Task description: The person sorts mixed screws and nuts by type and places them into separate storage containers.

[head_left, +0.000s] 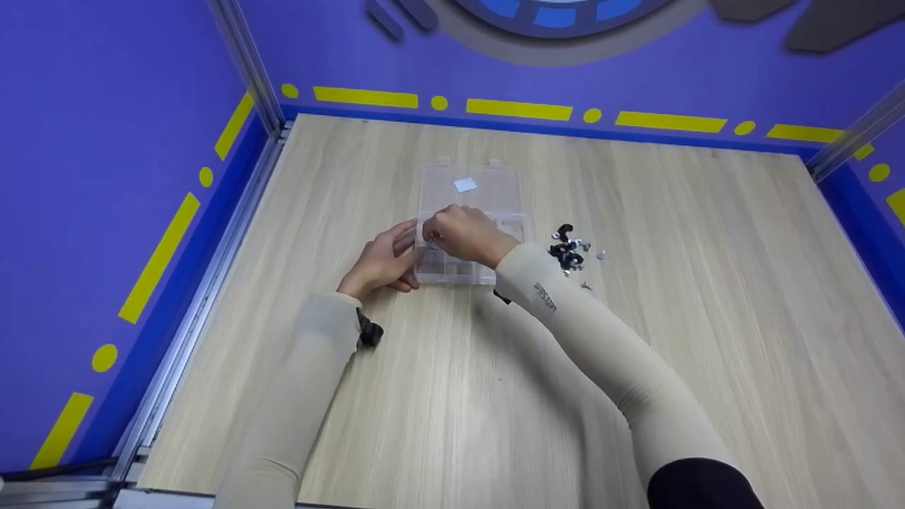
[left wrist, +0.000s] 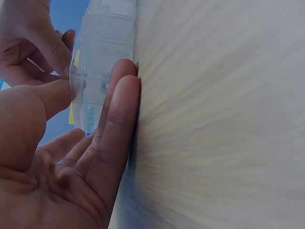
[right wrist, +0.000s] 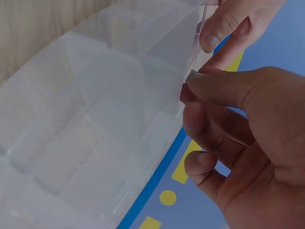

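Note:
A clear plastic compartment box [head_left: 452, 278] lies on the table, its lid [head_left: 438, 191] folded back on the far side. Against the box's left wall rests my left hand [head_left: 384, 260], fingers fairly straight along it and thumb at its upper edge. Over the left compartments is my right hand [head_left: 463, 232]; its thumb and forefinger pinch a small metal piece [right wrist: 191, 76], mostly hidden by the fingertips. Through the wall in the left wrist view, a small shiny metal part [left wrist: 103, 87] shows inside the box.
To the right of the box lies a loose pile of small black and silver parts [head_left: 568, 256], with a few strays around it. A white label [head_left: 465, 185] is on the lid. Blue panels [head_left: 495, 85] border the wooden table [head_left: 707, 318].

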The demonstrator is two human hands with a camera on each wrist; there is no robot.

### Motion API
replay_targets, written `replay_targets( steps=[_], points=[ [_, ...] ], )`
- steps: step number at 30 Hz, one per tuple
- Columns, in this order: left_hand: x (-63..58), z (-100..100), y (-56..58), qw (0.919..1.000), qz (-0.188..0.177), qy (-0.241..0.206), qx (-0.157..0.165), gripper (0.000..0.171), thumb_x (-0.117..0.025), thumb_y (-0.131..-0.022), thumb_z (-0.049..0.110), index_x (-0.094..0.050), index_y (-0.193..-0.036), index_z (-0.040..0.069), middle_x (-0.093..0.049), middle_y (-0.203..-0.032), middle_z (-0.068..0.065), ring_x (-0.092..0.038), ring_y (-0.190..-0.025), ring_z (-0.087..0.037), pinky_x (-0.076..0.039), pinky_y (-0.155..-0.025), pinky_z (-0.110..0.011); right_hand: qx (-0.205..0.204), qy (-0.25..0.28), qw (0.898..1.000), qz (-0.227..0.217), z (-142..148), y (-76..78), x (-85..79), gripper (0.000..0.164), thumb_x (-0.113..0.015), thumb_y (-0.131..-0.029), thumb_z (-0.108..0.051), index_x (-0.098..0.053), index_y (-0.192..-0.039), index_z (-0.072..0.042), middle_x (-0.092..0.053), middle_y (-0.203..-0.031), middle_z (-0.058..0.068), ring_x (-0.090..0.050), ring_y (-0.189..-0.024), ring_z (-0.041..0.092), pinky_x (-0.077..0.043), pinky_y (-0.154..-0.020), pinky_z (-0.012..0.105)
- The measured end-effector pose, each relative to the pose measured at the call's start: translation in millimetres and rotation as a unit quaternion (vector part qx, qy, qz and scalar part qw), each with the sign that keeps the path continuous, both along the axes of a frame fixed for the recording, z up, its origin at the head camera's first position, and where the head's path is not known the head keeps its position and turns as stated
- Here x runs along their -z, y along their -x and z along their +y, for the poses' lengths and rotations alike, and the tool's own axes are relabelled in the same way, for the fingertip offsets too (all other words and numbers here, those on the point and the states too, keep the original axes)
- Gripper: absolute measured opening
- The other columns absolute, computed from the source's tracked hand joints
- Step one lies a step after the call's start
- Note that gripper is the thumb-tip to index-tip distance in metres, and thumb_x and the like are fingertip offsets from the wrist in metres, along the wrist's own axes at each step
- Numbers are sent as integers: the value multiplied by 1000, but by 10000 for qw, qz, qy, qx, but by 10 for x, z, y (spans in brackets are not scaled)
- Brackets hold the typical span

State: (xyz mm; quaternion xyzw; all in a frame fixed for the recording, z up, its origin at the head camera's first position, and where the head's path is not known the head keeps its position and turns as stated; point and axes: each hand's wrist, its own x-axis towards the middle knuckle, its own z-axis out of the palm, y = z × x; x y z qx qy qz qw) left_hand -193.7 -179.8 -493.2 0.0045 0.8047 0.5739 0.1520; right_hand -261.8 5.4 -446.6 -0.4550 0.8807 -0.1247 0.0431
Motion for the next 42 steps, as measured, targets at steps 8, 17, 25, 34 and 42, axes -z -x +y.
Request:
replay_targets(
  steps=[8,17,25,34,42],
  points=[
    [1,-4,-1,10000,-60,-53,-6,66,-60,-105,19,-29,-164,22,-43,-160,-9,-73,-65,-24,-62,-55,-32,139,-332,9993,-114,-23,-34,4,25,-59,-101,1,-80,-112,-6,-77,-111,9,-73,-102,26,-61,-87,42],
    [-4,-4,2,9999,-91,-11,-53,65,-60,-106,19,-30,-163,24,-43,-160,-9,-73,-64,-24,-62,-55,-33,164,-604,9980,-130,-29,-73,7,26,-60,-99,4,-80,-111,-7,-77,-107,10,-71,-87,25,-62,-80,42],
    [5,-2,0,9999,-92,30,-87,65,-60,-105,21,-31,-163,25,-47,-157,-7,-73,-65,-24,-62,-56,-34,246,-686,9970,-252,-30,-88,10,26,-60,-99,5,-80,-111,-7,-77,-102,10,-66,-78,23,-61,-77,42],
    [6,-11,9,9999,-93,-142,-2,65,-60,-106,20,-30,-163,24,-44,-159,-8,-74,-66,-26,-62,-55,-34,254,-745,9964,-303,-14,-82,12,28,-63,-96,6,-78,-116,-7,-77,-110,11,-74,-93,28,-62,-81,44],
    [8,-4,12,9999,-112,-100,-12,64,-60,-106,20,-30,-163,25,-47,-157,-7,-73,-64,-24,-62,-55,-34,344,-762,9960,-302,-25,-81,16,27,-63,-98,3,-78,-118,-6,-76,-113,12,-74,-96,28,-62,-84,42]
  ],
)
